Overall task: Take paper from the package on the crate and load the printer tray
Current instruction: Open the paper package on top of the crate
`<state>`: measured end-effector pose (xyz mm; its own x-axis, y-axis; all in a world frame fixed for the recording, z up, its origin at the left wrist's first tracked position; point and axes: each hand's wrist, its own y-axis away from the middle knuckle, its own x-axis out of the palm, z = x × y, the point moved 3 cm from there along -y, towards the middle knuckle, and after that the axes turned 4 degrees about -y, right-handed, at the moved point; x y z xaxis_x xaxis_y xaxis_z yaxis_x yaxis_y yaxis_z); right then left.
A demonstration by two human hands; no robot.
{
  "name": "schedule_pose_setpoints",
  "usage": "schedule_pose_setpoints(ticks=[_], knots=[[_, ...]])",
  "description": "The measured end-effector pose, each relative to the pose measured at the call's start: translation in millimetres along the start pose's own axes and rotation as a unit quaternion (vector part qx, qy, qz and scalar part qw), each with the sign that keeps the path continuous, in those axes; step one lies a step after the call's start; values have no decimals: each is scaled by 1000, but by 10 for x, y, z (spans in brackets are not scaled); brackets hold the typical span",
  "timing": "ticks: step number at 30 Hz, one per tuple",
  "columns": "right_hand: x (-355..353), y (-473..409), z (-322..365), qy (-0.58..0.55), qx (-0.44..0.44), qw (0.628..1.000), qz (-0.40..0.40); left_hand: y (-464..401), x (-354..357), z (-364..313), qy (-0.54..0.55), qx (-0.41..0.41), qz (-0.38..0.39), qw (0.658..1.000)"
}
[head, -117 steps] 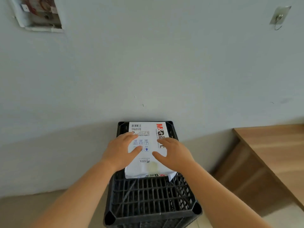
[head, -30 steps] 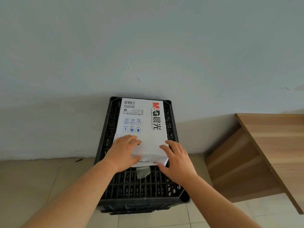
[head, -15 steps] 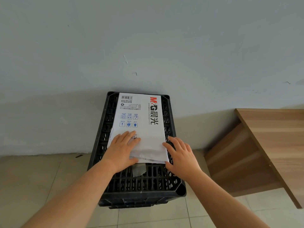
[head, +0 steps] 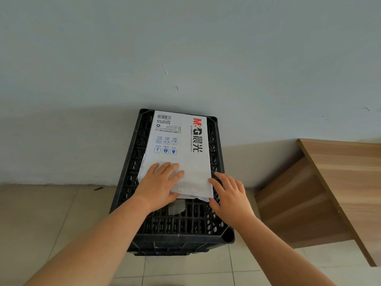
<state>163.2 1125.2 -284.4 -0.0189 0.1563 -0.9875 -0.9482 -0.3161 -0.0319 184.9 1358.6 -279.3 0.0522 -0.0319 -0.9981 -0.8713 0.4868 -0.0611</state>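
Note:
A white paper package (head: 181,145) with red and black print lies lengthwise on a black plastic crate (head: 206,223) against the wall. Its near end is torn open, and sheet edges show there and at its left side. My left hand (head: 160,183) lies flat on the near left part of the package, thumb at the open end. My right hand (head: 231,193) rests beside the near right corner, fingers spread and touching the package edge and the crate top. A loose scrap of wrapper (head: 176,207) hangs below the open end. No printer is in view.
A wooden desk (head: 340,174) stands at the right, its side panel close to the crate. A pale wall rises right behind the crate. Beige floor tiles (head: 51,219) spread to the left and in front.
Over the last second my right hand slid out from the package's near edge to its right corner. The left hand stays pressed on top. The camera has tilted down slightly.

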Motion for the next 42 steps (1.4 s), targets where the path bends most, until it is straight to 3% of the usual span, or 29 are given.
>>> schedule_pose_setpoints(ticks=[4,14,20,27,29,34,42], knots=[[-39,-9,47,-10,2,1000,3,46,-184,51,38,47,-57,997],[-332,-505,545,-141,21,989,-35,-261,-544,37,51,8,-17,999],[-428,-697,549,-123,12,992,-30,-12,-588,96,81,-37,-135,987],[-441,-768,518,-154,39,987,-15,366,-580,19,91,9,-158,983],[-444,-783,517,-158,40,987,-11,397,-553,3,99,-8,-136,986],[-449,-795,528,-167,43,985,-2,293,-416,44,97,-112,7,989],[-443,-762,542,-177,43,983,6,-64,-227,118,-10,-75,96,992]])
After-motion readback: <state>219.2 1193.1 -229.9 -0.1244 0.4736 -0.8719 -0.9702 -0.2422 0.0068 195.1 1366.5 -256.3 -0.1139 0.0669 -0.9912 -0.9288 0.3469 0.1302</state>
